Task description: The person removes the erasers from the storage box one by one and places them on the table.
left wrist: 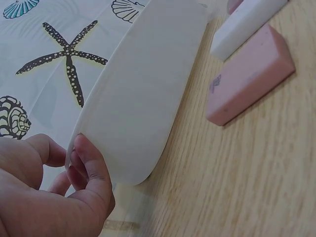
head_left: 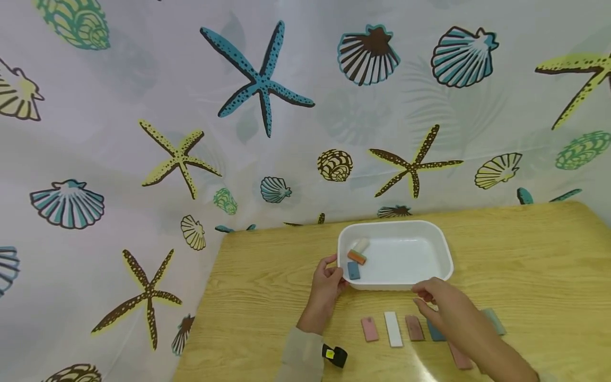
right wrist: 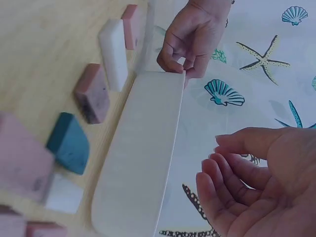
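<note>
A white plastic tub (head_left: 406, 260) stands near the back of the wooden table. My left hand (head_left: 326, 284) pinches its left rim between thumb and fingers; the left wrist view shows the grip at the tub's corner. Inside, at the left end, lie a blue eraser (head_left: 354, 270), an orange-and-green eraser (head_left: 357, 257) and a whitish eraser (head_left: 361, 245). My right hand (head_left: 441, 302) hovers by the tub's front right rim, fingers loosely curved and holding nothing. Below it lie a dusky pink eraser (head_left: 414, 328) and a blue one (right wrist: 70, 143), partly hidden in the head view.
In front of the tub, a pink eraser (head_left: 369, 329) and a long white eraser (head_left: 393, 329) lie in a row with the others. Farther right are a larger pink block (head_left: 460, 356) and a pale green one (head_left: 494, 321). A shell-patterned curtain (head_left: 305, 106) hangs behind the table.
</note>
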A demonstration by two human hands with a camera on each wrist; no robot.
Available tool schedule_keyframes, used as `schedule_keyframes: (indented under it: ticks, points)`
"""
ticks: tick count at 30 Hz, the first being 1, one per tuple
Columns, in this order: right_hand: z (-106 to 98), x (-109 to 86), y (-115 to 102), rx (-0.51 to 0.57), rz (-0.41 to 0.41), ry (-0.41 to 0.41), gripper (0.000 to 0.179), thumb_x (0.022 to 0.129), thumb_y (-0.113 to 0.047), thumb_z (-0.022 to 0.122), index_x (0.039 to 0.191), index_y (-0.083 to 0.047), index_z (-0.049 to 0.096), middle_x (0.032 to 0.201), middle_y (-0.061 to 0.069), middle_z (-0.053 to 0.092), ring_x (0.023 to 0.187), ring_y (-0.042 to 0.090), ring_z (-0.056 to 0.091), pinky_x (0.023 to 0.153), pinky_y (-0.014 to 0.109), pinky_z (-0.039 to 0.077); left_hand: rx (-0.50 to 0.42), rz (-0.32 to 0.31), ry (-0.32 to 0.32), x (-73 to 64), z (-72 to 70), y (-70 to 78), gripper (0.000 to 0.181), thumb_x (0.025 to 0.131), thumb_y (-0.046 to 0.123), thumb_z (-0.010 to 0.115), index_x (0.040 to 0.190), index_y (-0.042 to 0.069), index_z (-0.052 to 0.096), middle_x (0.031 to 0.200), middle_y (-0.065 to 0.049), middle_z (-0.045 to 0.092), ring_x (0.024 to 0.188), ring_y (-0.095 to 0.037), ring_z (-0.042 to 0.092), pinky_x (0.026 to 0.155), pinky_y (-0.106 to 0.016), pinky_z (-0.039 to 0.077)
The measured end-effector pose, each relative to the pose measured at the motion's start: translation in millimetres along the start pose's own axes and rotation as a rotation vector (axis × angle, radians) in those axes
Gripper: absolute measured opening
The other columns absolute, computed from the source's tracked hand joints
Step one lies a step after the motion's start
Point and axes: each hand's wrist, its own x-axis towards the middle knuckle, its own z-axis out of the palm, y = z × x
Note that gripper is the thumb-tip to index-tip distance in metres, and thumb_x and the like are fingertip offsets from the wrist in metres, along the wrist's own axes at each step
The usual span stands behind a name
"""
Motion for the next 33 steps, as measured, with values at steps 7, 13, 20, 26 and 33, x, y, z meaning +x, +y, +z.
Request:
schedule_keyframes:
  ticks: [7, 13, 20, 26, 33]
  points:
    - [17.2, 44.9, -8.6, 0.029, -0.054, -0.04, 0.014, 0.082, -0.006, 0.068, 0.095, -0.004, 0.065, 0.084, 0.002, 0.059, 0.076, 0.016, 0.057, 0.065, 0.03, 0.049, 0.003, 0.005, -0.004, -3.0, -1.4, 0.7, 0.04, 0.09, 0.002, 0.05, 0.129, 0.008, 0.048, 0.104, -0.021, 0.052, 0.073, -0.018, 0.054, 0.068, -0.03, 0.049]
    - [31.9, 80.9, -12.4, 0.016, -0.031, -0.176, 0.01, 0.082, -0.006, 0.066, 0.091, -0.001, 0.064, 0.082, 0.004, 0.059, 0.074, 0.017, 0.056, 0.064, 0.032, 0.048, 0.004, 0.02, -0.008, -3.9, -2.8, -0.5, 0.04, 0.09, 0.001, 0.05, 0.129, 0.008, 0.048, 0.102, -0.021, 0.053, 0.073, -0.018, 0.055, 0.068, -0.031, 0.05]
    - [42.1, 112.2, -21.4, -0.059, 0.007, -0.326, 0.014, 0.081, -0.01, 0.068, 0.09, 0.0, 0.064, 0.078, 0.004, 0.058, 0.069, 0.016, 0.052, 0.062, 0.032, 0.045, 0.002, 0.012, -0.012, -1.6, -3.4, -0.6, 0.039, 0.089, 0.001, 0.051, 0.127, 0.008, 0.049, 0.099, -0.019, 0.055, 0.073, -0.017, 0.056, 0.067, -0.029, 0.05]
    - [55.4, 138.2, -24.0, -0.041, 0.071, -0.426, 0.028, 0.086, -0.024, 0.066, 0.071, -0.002, 0.062, 0.061, 0.002, 0.05, 0.053, 0.013, 0.042, 0.05, 0.026, 0.036, 0.013, 0.014, -0.025, -3.6, -4.4, 0.2, 0.039, 0.09, 0.001, 0.05, 0.128, 0.007, 0.048, 0.098, -0.018, 0.054, 0.071, -0.015, 0.055, 0.066, -0.028, 0.049]
    - [74.0, 163.8, -18.2, -0.094, 0.148, -0.467, 0.026, 0.083, -0.023, 0.068, 0.069, -0.003, 0.059, 0.06, 0.001, 0.044, 0.055, 0.015, 0.036, 0.052, 0.026, 0.032, -0.005, 0.023, -0.029, -4.3, -4.8, -1.0, 0.04, 0.088, 0.0, 0.05, 0.128, 0.005, 0.047, 0.096, -0.018, 0.055, 0.071, -0.015, 0.056, 0.063, -0.025, 0.049]
